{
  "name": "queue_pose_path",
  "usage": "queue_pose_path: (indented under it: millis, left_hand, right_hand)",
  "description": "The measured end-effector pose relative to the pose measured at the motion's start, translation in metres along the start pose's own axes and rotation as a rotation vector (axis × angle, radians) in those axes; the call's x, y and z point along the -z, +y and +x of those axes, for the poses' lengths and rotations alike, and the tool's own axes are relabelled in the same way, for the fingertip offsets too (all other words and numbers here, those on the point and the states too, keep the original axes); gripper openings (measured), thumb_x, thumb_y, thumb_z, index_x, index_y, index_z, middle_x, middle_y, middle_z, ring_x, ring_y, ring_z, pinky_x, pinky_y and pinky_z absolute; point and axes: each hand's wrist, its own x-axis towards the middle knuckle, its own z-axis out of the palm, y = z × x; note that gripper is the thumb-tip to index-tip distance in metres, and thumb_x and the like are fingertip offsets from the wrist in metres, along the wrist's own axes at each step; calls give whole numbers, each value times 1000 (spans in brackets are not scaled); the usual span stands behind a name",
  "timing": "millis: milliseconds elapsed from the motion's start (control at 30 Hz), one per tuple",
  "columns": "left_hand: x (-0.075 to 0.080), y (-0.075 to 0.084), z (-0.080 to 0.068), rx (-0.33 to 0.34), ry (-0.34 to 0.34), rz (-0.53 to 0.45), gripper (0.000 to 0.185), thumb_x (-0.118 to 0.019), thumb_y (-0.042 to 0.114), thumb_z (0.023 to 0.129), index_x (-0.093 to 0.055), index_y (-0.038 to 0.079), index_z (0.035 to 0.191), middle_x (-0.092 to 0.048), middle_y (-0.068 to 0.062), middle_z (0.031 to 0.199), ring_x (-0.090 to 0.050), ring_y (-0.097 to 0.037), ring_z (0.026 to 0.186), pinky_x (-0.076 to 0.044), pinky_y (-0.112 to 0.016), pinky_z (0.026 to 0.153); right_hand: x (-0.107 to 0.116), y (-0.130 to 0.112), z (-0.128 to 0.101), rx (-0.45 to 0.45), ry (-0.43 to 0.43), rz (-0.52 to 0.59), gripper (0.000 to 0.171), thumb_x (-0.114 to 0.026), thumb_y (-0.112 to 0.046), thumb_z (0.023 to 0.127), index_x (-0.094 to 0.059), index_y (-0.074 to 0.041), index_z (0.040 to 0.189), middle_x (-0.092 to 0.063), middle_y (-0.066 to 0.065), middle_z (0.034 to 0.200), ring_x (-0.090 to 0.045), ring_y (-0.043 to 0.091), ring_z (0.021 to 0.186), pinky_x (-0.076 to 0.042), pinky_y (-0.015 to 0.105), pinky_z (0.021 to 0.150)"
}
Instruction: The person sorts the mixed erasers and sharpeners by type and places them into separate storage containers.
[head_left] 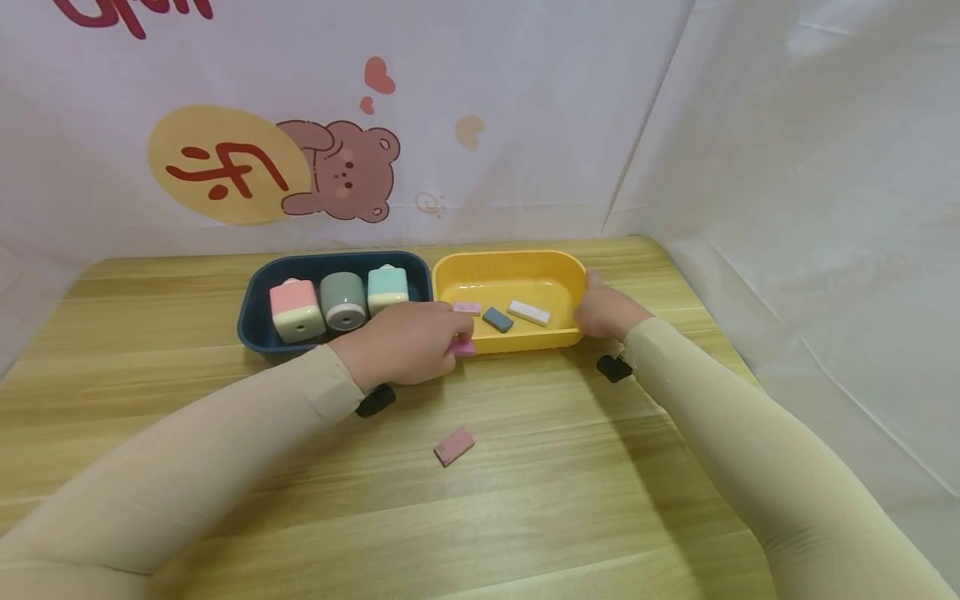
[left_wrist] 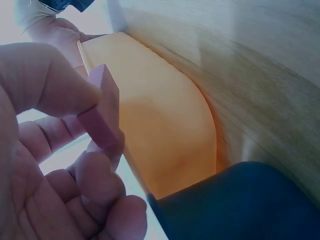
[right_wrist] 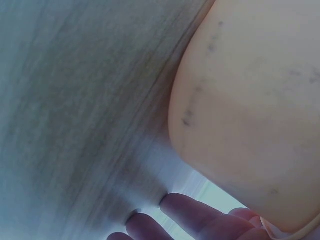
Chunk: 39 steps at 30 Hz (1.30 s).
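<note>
Two trays sit side by side on the table [head_left: 150, 333] in the head view. The left hand [head_left: 405, 342] pinches a pink eraser [head_left: 465, 347] at the yellow tray's [head_left: 510, 262] near rim; the right hand [head_left: 603, 308] rests against its right wall. Open tabletop lies nearer, with one loose eraser [head_left: 453, 446]. Left wrist view: thumb and fingers [left_wrist: 65, 85] grip the pink eraser [left_wrist: 102, 112] on edge. Right wrist view: straight fingers [right_wrist: 192, 212] lie beside the tray wall [right_wrist: 250, 100].

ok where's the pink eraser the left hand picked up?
Head view: the pink eraser is pinched in the left hand, at the near-left edge of the yellow tray, beside the blue tray. Left wrist view shows thumb and fingers gripping it.
</note>
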Motion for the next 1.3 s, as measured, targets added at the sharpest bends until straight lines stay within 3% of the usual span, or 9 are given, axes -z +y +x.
queue_pose_path:
  millis: [500,667,1300]
  left_hand:
    - [3,1,3,4,-25,-14,5,-68,26,98,-68,22,101,-61,2,89,-58,-19,78,-46,-33,68]
    - [3,2,3,-3,-8,0,5,-65,29,99,-64,25,96,-61,2,90,-59,-18,77,-47,-33,67]
    - [0,5,6,-15,58,-12,11,-63,34,102,-67,24,101,-62,3,93,-59,-18,78,-47,-33,65]
  right_hand:
    - [0,-1,-3,-5,11,21,90,-42,-7,90,9,10,161,-63,33,124,-62,38,103,-51,47,92]
    - [0,-1,-3,-2,6,28,91,-43,-7,89,11,11,160,-63,33,123,-62,38,102,-51,46,92]
    - [-1,0,-2,3,19,39,89,-43,-6,88,6,10,160,-64,30,118,-62,37,100,-51,44,88]
